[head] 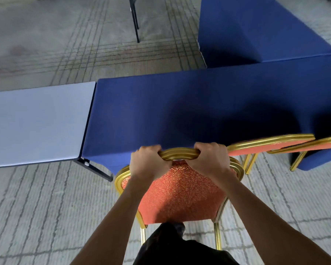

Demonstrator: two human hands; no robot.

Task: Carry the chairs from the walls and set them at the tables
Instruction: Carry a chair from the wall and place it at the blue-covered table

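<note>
Fingers (203,148) of the left hand (149,165) and right hand (209,162) are clenched round the gold top rail of the red-backed chair (180,194) — its back meets the edge of the blue-draped bench (180,111). A second chair (271,144) stands tucked in just to the right, on grey carpet (46,207).

The grey, grid-lined carpet floor (46,217) carries a blue-draped desk (180,111), a bare pale desk (36,121) just beside its left end, and a second blue desk (246,31) beyond. A red-and-gold chair (180,197), a second chair (266,145) and a third chair (313,144) stand along its near edge.
</note>
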